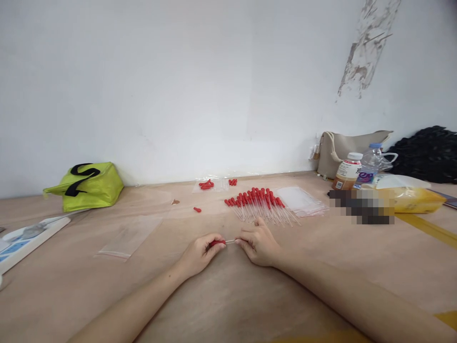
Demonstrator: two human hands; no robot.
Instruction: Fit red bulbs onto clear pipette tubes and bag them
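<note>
Between thumb and fingers, my left hand point(201, 253) pinches a red rubber dropper bulb point(217, 243). My right hand point(260, 243) grips a thin clear dropper tube point(230, 241), whose near end meets the bulb's mouth; how far it sits inside I cannot tell. Just beyond my right hand lies a fanned pile of droppers point(260, 202), red bulbs away from me and clear tubes toward me. One loose red bulb point(197, 209) rests on the brown tabletop left of the pile. Farther back, more red bulbs point(206, 184) and clear tubes point(222, 185) lie on clear plastic.
Clear zip bags point(298, 200) are stacked right of the pile; another zip bag point(130, 238) lies left. A yellow-green bag point(94, 186) and white tray point(39, 240) stand at left. Bottles point(348, 171), a beige bag point(332, 152) and a yellow packet point(410, 197) crowd the right.
</note>
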